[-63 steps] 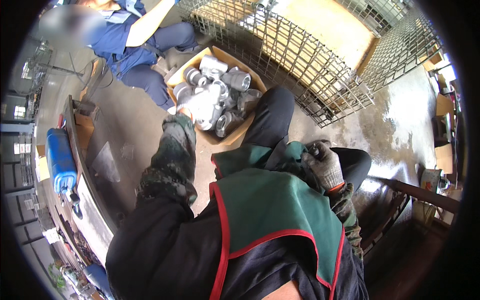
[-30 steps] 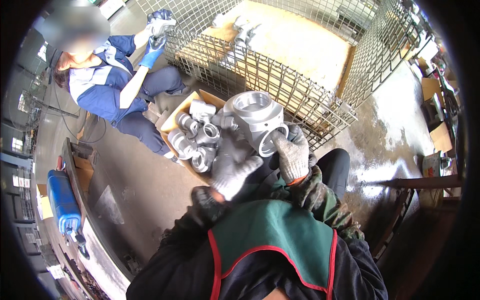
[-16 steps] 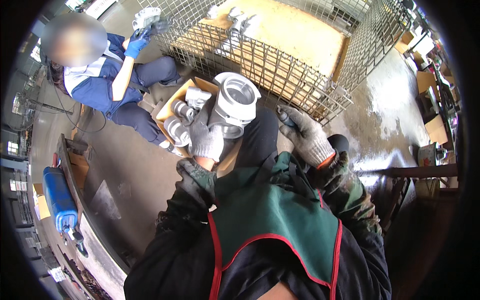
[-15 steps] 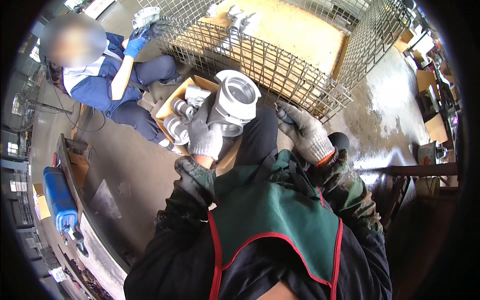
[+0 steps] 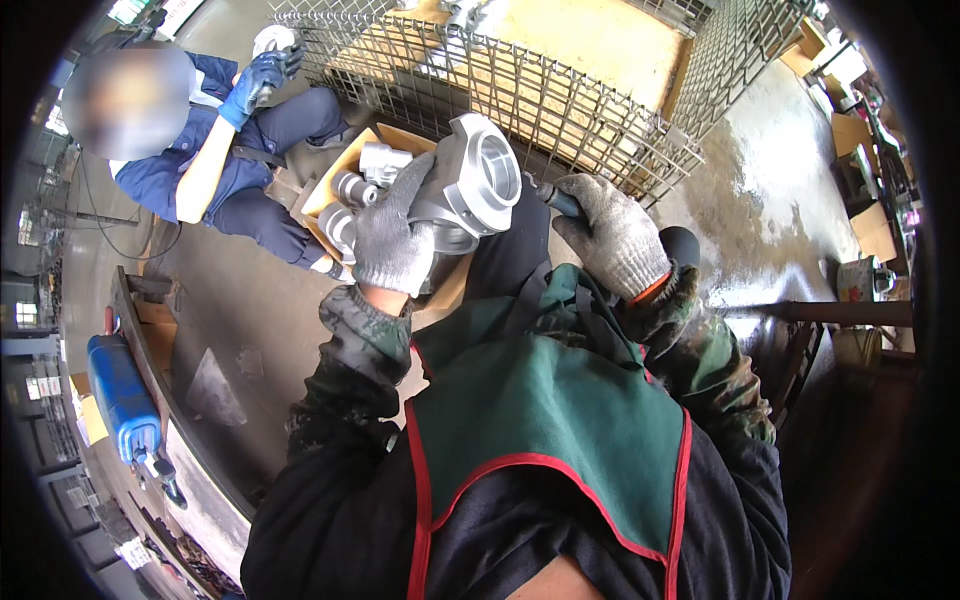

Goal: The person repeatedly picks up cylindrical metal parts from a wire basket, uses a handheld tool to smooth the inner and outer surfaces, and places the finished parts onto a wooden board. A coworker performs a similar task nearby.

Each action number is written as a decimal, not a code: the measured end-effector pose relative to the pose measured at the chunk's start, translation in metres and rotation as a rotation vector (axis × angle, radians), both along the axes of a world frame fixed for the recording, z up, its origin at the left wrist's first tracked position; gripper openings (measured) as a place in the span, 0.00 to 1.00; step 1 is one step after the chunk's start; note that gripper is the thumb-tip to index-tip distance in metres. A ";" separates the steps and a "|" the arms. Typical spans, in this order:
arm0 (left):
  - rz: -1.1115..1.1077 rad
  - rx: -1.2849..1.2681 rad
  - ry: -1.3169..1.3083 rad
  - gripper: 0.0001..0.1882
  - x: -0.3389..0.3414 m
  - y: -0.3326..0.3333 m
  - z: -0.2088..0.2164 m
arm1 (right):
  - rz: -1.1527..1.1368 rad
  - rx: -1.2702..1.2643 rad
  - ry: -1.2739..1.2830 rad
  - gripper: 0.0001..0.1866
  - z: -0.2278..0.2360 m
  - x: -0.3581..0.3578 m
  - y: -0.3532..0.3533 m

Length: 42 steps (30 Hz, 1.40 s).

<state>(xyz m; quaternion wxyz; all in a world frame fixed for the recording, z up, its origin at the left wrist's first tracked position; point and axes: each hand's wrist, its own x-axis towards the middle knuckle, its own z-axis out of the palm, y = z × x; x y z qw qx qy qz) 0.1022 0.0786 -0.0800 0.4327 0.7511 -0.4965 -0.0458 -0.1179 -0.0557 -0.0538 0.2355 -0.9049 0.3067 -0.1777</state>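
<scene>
Grey-gloved left hand (image 5: 398, 240) clasping a large, hollow, silver metal pipe fitting (image 5: 455, 185), the fitting overlapping an open brown cardboard box (image 5: 405, 140), grey-gloved right hand (image 5: 615, 235) curling round a dark, slender tool (image 5: 562, 202), tip pointing toward the fitting.

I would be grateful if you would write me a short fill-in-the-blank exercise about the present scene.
The right hand holds a tool; the other hand, the person's ____, holds a large metal fitting.
Smaller fittings lie in an open box made of ____.
The green apron is edged in ____.
The big container at left is coloured ____.

Missing words: left; cardboard; red; blue.
</scene>
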 end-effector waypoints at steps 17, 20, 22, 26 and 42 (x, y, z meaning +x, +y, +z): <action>-0.063 0.151 0.246 0.22 -0.009 -0.005 -0.013 | 0.043 -0.120 0.363 0.15 0.019 -0.007 0.010; -0.055 0.137 0.150 0.22 -0.007 -0.008 -0.031 | 0.043 -0.177 0.448 0.14 0.020 -0.005 0.021; -0.072 0.077 0.040 0.21 -0.007 -0.008 -0.038 | 0.066 -0.201 0.467 0.12 0.036 0.001 0.025; -0.083 0.207 -0.076 0.21 -0.017 -0.007 -0.027 | 0.134 -0.291 0.473 0.10 0.066 0.008 0.021; -0.168 0.134 0.045 0.22 0.000 0.013 -0.006 | 0.014 0.266 0.179 0.19 0.002 0.028 -0.060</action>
